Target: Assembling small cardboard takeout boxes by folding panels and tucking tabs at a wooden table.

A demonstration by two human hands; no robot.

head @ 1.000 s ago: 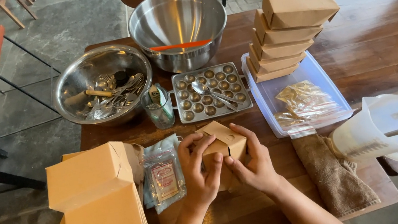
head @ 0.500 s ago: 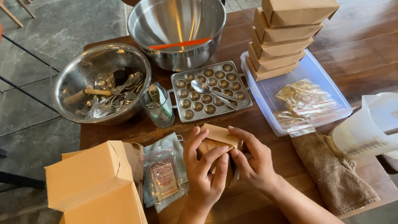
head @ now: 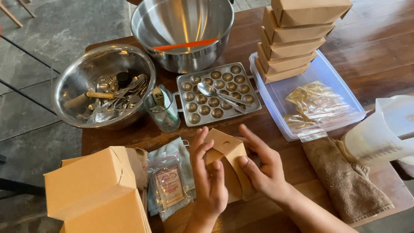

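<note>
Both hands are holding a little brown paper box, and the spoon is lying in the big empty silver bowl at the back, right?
Not quite. The spoon lies on the metal tray with round hollows, not in the big silver bowl. The head view shows it. The rest is right: the left hand and right hand both hold the little brown paper box.

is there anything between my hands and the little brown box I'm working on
Nothing visible. The left hand and right hand already touch the small brown box from either side, with no object between fingers and cardboard. The sachets and brown towel lie off to the sides.
</note>
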